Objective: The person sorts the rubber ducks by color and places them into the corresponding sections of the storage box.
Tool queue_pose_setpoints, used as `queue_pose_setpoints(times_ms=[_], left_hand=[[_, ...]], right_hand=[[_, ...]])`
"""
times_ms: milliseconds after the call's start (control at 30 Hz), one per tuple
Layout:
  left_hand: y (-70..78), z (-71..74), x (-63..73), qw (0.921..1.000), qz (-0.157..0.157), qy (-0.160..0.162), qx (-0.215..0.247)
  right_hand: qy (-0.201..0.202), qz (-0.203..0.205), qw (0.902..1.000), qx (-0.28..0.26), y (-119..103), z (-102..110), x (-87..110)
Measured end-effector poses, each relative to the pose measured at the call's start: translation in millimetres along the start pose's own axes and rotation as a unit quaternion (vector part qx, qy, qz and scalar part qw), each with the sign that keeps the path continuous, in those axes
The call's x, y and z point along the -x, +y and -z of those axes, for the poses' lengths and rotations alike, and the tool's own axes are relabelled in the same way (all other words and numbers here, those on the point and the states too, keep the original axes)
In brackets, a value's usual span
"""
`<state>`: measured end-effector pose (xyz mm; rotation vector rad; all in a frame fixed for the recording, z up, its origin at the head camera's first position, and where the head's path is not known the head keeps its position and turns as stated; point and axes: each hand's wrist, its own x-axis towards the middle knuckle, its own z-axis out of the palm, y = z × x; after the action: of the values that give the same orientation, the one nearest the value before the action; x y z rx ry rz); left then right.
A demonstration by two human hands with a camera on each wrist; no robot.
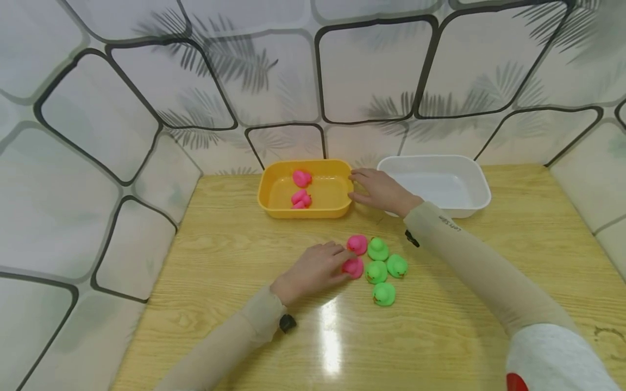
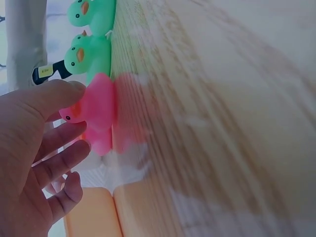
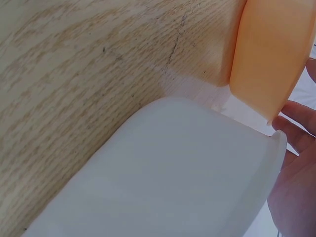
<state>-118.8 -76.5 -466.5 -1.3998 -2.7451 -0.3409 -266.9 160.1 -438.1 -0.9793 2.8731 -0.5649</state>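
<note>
My left hand (image 1: 315,270) reaches over the near pink rubber duck (image 1: 354,268) on the table. In the left wrist view, thumb and index finger lie on either side of that duck's head, and the other fingers are loosely bent. Another pink duck (image 1: 357,244) sits just behind it. Several green rubber ducks (image 1: 377,271) cluster to the right. At the yellow-orange tub (image 1: 304,213), my right hand (image 1: 382,190) rests its fingertips on the right rim, fingers extended. Inside that tub lie three pink ducks (image 1: 301,178).
A white tub (image 1: 435,187) stands right of the orange one, under my right wrist. Behind both tubs rises a wall (image 1: 371,70) with a stone-and-leaf pattern. The wooden table (image 1: 220,250) meets side walls at left and right.
</note>
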Motion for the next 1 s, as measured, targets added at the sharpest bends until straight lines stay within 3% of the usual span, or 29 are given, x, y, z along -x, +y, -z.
queue_pose_setpoints(times_ms=[700, 1000], left_hand=[[-13.0, 18.6, 20.1, 0.9988, 0.039, -0.005, 0.031], [-30.8, 29.5, 22.8, 0.9982, 0.029, 0.051, 0.015]], right_hand=[[0.004, 0.008, 1.0, 0.001, -0.2, 0.2, -0.7], [0.011, 0.017, 0.9998, 0.005, 4.1, -2.7, -2.2]])
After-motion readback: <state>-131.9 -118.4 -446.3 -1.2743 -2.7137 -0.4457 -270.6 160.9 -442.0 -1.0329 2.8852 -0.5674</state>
